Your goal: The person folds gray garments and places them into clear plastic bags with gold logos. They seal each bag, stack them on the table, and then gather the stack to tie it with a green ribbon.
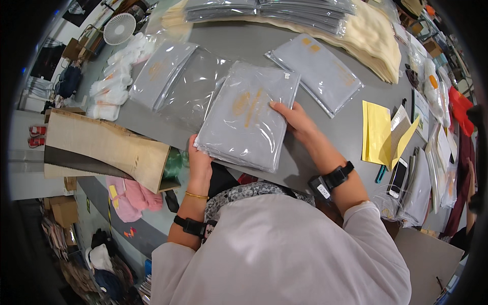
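Observation:
A stack of flat grey plastic packaging bags (244, 132) with gold print is tilted at the table's near edge, between my two hands. My left hand (199, 160) is closed on the stack's lower left corner, its fingers partly hidden beneath. At the right edge my right hand (299, 121) grips the same stack, thumb on top and the other fingers underneath. Just beyond lies a clear, crinkled plastic sheet (195, 84). Left of it rests another pile of grey bags (160, 73), and to the right a further grey bag pile (320, 71) with gold print.
Cream cloth (376, 40) lies at the far side under more stacked grey packages (305, 12). White plastic rolls (109, 84) line the left. Yellow paper (375, 132) and a phone (398, 178) are at right. A wooden box (107, 145) stands by my left arm.

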